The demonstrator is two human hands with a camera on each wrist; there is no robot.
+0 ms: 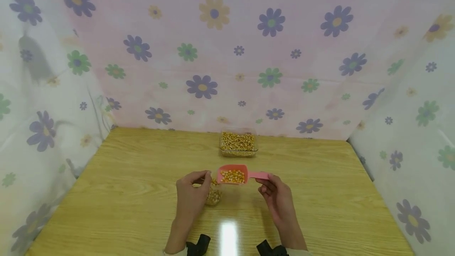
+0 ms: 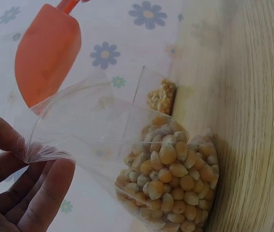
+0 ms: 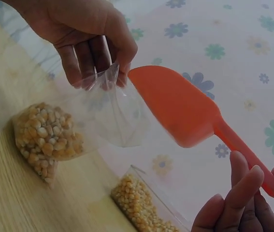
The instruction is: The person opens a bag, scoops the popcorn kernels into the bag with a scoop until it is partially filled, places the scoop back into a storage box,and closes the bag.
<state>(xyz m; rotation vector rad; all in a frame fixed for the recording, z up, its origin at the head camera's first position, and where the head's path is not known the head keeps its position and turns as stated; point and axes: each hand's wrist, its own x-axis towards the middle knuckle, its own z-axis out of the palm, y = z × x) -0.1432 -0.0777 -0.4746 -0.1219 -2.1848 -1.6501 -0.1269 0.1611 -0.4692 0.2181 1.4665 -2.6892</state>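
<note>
My left hand (image 1: 193, 191) pinches the top edge of a clear plastic bag (image 2: 93, 111), whose lower part bulges with corn kernels (image 2: 170, 174) and rests on the table. By its handle my right hand (image 1: 279, 194) grips a pink-orange scoop (image 1: 232, 174), which carries a load of yellow kernels in its bowl. In the right wrist view the scoop's tip is right at the bag's mouth, close to the left fingertips (image 3: 123, 79). Seen from the head, the left hand partly covers the bag.
Behind the scoop stands a clear rectangular container (image 1: 239, 154) of corn kernels, near the back edge of the wooden table (image 1: 142, 192). Flower-patterned cloth (image 1: 227, 58) hangs at the back and both sides. A bright reflection shows on the tabletop in front.
</note>
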